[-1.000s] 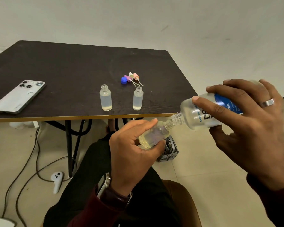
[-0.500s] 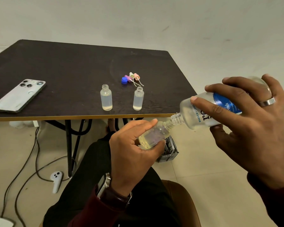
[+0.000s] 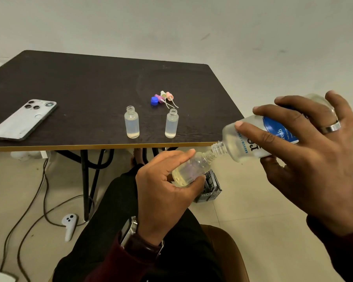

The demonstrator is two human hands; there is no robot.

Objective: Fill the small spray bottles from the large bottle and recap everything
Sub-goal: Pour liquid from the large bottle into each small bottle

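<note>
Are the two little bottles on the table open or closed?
Open. Both small bottles show bare threaded necks, and the spray tops lie loose behind them on the table.

A dark table [image 3: 90, 82] with a pale front edge fills the left and centre of the frame. On it, at far left, a white phone [image 3: 23, 120] lies camera-side up. Near the front edge, at centre, two uncapped small bottles [image 3: 131, 125] [image 3: 171, 126] stand upright, apart. Just behind them lie a blue cap [image 3: 154, 100] and a cluster of spray tops [image 3: 165, 96].
</note>
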